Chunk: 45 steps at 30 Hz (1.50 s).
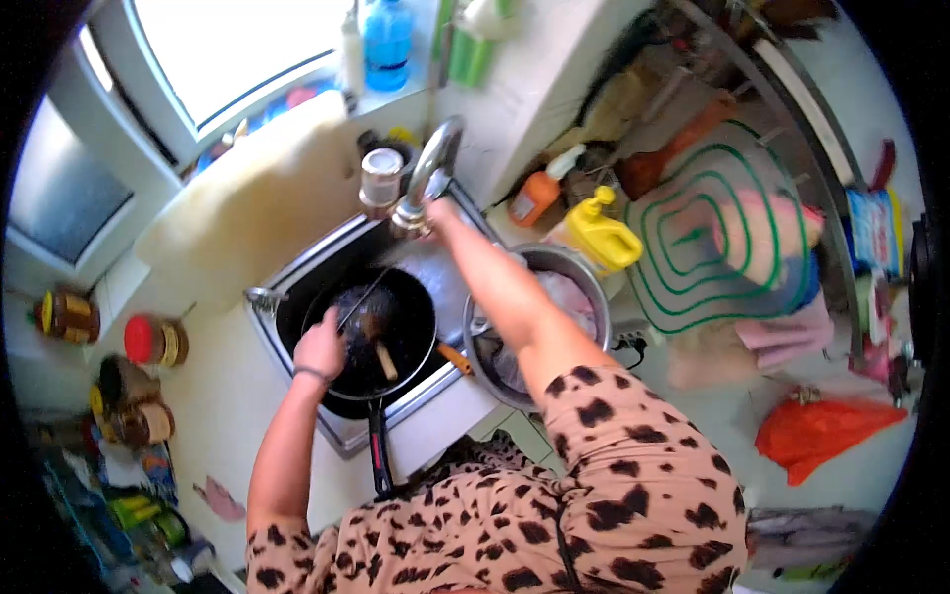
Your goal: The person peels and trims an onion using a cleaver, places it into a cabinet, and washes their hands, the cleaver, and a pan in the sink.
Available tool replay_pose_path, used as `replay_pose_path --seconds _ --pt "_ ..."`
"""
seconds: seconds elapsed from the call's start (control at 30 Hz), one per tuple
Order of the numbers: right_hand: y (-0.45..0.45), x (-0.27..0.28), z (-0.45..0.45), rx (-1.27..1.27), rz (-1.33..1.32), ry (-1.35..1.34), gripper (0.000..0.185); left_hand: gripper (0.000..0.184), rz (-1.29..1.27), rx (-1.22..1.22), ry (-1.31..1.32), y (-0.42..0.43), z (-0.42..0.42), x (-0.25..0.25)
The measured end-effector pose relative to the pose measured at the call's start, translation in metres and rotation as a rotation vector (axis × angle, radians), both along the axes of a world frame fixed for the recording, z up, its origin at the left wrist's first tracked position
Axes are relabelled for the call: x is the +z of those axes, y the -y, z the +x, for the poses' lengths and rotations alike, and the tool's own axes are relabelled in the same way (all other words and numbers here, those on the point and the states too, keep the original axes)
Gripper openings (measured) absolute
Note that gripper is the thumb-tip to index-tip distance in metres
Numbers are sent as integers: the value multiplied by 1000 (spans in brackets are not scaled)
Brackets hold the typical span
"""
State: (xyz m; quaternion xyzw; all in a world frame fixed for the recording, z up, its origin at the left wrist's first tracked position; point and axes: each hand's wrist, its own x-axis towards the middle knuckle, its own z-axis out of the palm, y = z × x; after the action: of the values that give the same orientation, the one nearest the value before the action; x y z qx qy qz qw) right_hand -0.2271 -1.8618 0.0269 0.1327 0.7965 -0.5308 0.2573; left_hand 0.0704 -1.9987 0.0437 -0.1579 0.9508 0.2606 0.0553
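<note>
A black frying pan (414, 371) rests over the sink (341, 436), its black handle pointing toward my body. My left hand (320, 346) is closed at the pan's left side around a thin dark rod-like utensil (365, 297) that slants up over the pan. Inside the pan lies a brush-like thing with a short wooden handle (386, 362); its brownish end is blurred. My right hand (436, 216) is at the metal faucet (440, 148), touching it near the spout's end. Most of its fingers are hidden behind the spout.
Under my right forearm stands a metal pot (594, 297) with plastic-like contents. A yellow pump bottle (604, 238) and an orange spray bottle (535, 198) are beyond it. A green-striped mesh cover (683, 317) lies right. A red-lidded jar (148, 340) stands left; a blue bottle (387, 45) is by the window.
</note>
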Motion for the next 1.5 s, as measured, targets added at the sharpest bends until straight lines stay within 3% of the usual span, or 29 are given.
replay_pose_path --seconds 0.07,0.1,0.13,0.17,0.2,0.27,0.33,0.4,0.43,0.47,0.5,0.53,0.6,0.67,0.73,0.77,0.8,0.87,0.93,1.0,1.07,1.13,1.23,1.27,1.3,1.33,1.37,1.43,1.5 --pt "-1 -38 6 -118 -199 -10 38 27 705 167 172 25 16 -16" --pt "-4 -83 11 -168 -630 -1 36 21 1031 276 255 33 27 -16" --pt "-7 -49 40 -125 -40 -59 32 16 1353 375 334 36 35 -11" --pt "-8 -111 44 -204 -100 -214 30 16 1416 473 321 32 39 -2" --pt "-14 -25 110 -412 -352 -9 30 16 1452 601 317 23 45 8" --pt "-35 -37 177 -61 -577 278 38 22 1223 466 220 7 54 23" --pt "-39 14 245 491 -251 448 58 33 1079 379 194 -8 64 24" --pt "-26 14 303 574 -359 768 71 57 856 355 -100 -30 79 -23" --pt "-15 37 310 460 -431 936 68 66 802 294 -108 -41 79 8" --pt "-11 77 320 324 -439 886 59 76 743 227 -116 -51 86 36" --pt "-7 82 327 284 -548 837 52 83 642 90 -251 -52 92 38" --pt "-2 85 335 243 -657 787 44 86 610 53 -294 -55 98 77" --pt "2 103 347 199 -812 504 32 84 558 -67 -273 -55 120 140" --pt "10 87 343 57 -1014 502 25 83 472 -149 -482 -54 135 154" --pt "7 129 353 -110 -996 573 24 82 361 -256 -294 -53 163 204" --pt "13 72 342 -180 -1044 604 26 79 397 -151 -219 -50 178 216" --pt "4 89 337 -164 -890 727 30 76 430 -42 -143 -46 192 222" --pt "-5 100 323 -361 -1115 1071 33 69 384 -20 -426 -23 211 209" --pt "-16 129 331 -165 -1059 1040 32 59 464 140 -455 -9 220 212" --pt "-27 171 345 23 -986 777 31 55 482 142 -423 3 231 204" --pt "-31 172 338 13 -987 815 32 50 500 165 -384 10 241 197" --pt "-44 172 307 -80 -959 1203 36 42 592 169 -351 2 243 193" --pt "-86 241 309 593 -487 477 40 38 522 121 -422 18 249 161" --pt "-99 272 300 744 -210 33 38 38 530 122 -426 18 253 156" --pt "-113 305 284 907 -109 -296 35 38 516 195 -352 20 258 155" --pt "-134 315 265 887 21 -1025 37 37 496 268 -275 21 264 153" --pt "-154 381 258 882 462 -876 37 35 544 331 -300 16 271 144" --pt "-195 445 225 700 871 -1161 40 34 532 386 -289 30 286 109" --pt "-240 503 196 527 1079 -1441 35 33 525 482 -248 33 290 94"
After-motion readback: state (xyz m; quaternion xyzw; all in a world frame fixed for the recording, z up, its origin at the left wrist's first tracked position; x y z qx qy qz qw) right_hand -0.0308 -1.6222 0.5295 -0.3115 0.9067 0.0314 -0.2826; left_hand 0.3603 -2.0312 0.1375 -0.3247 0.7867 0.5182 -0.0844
